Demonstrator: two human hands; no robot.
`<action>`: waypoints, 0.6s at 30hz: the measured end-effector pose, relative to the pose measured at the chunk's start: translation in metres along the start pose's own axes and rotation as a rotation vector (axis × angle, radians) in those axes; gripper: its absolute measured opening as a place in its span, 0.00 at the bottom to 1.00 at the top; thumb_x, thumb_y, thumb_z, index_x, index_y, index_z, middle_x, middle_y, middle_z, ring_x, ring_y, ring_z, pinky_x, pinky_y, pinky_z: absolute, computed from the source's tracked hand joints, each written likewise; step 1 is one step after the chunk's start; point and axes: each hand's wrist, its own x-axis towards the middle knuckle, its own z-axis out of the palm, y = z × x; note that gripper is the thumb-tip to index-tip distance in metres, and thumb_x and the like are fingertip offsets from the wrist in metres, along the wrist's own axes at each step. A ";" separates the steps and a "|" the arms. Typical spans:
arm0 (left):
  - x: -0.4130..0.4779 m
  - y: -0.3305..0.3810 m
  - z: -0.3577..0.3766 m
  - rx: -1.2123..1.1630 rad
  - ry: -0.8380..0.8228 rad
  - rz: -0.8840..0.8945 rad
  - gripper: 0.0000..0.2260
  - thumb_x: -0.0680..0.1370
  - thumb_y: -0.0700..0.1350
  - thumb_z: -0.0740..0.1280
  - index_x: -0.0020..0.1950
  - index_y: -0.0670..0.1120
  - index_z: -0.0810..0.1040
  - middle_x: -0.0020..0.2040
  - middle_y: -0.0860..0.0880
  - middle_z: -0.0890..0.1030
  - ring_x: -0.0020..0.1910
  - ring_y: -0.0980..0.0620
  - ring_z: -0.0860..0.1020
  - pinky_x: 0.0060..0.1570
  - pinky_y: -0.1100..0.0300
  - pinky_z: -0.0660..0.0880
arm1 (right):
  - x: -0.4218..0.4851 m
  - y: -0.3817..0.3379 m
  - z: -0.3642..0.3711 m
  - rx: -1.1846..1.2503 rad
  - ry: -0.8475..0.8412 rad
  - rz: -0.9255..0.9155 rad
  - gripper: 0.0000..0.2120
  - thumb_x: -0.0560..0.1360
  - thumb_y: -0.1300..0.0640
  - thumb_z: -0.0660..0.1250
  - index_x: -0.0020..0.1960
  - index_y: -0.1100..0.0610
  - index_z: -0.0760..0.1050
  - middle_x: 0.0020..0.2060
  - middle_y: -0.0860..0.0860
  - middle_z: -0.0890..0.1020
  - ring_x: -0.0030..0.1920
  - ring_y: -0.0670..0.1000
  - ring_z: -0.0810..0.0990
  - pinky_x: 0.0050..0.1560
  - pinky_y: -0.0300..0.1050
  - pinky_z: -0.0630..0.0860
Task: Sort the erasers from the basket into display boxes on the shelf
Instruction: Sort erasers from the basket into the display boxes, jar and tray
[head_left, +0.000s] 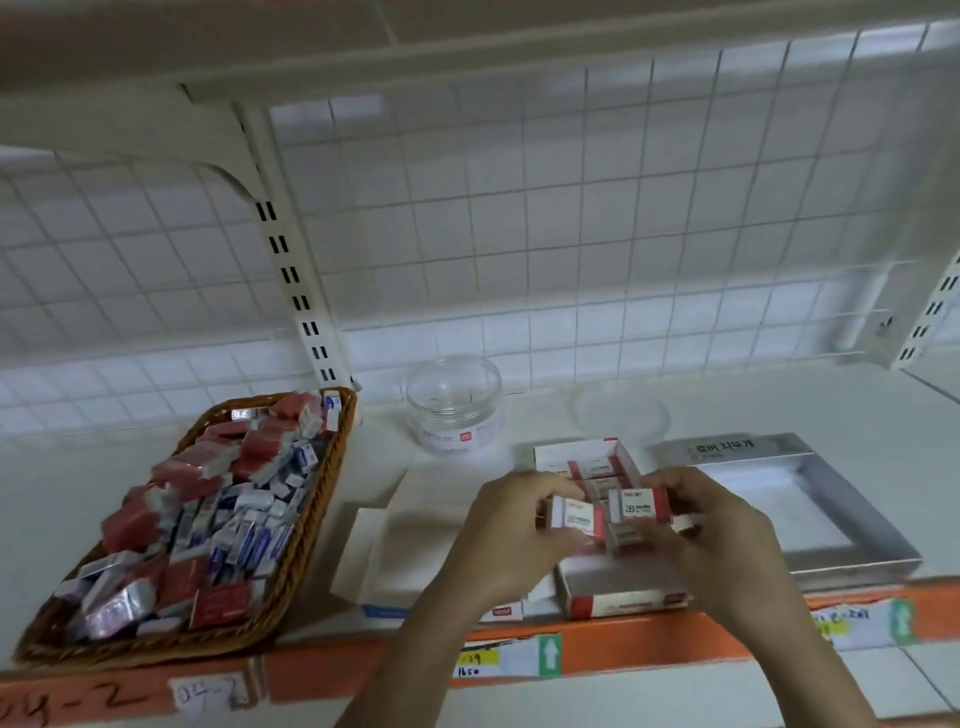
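While left hand (506, 525) pinches one eraser (576, 519), right hand (722, 525) pinching second eraser (638, 506), one basket (311, 519), three boxes (623, 603)

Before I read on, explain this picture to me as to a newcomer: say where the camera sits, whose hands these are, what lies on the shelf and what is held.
There is no machine here. A person works with bare hands, and the single picture comes from a camera on the person's head, looking forward and down. On the white shelf stand a wicker basket heaped with wrapped erasers, a clear jar, a silver tray and a red-and-white display box with erasers in it. The left hand pinches a 2B eraser and the right hand a second eraser, both over that box.
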 end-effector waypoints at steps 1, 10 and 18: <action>0.000 0.002 0.003 0.113 -0.020 0.027 0.12 0.73 0.45 0.71 0.56 0.53 0.81 0.49 0.58 0.80 0.44 0.62 0.76 0.44 0.74 0.70 | 0.000 0.002 -0.003 -0.066 -0.027 -0.021 0.15 0.68 0.61 0.74 0.45 0.44 0.73 0.38 0.38 0.79 0.40 0.41 0.77 0.38 0.29 0.68; 0.005 0.011 0.026 0.612 -0.073 0.054 0.15 0.75 0.52 0.68 0.61 0.53 0.79 0.56 0.51 0.76 0.58 0.49 0.67 0.53 0.56 0.69 | 0.002 0.019 -0.003 -0.419 -0.188 -0.131 0.18 0.69 0.53 0.73 0.59 0.50 0.77 0.48 0.44 0.70 0.52 0.45 0.64 0.51 0.31 0.61; 0.007 0.018 0.030 0.744 -0.081 0.024 0.13 0.77 0.47 0.68 0.60 0.47 0.78 0.58 0.48 0.78 0.60 0.47 0.68 0.54 0.55 0.68 | 0.005 0.019 0.003 -0.436 -0.185 -0.178 0.15 0.70 0.54 0.72 0.56 0.48 0.77 0.50 0.41 0.73 0.51 0.43 0.64 0.50 0.32 0.64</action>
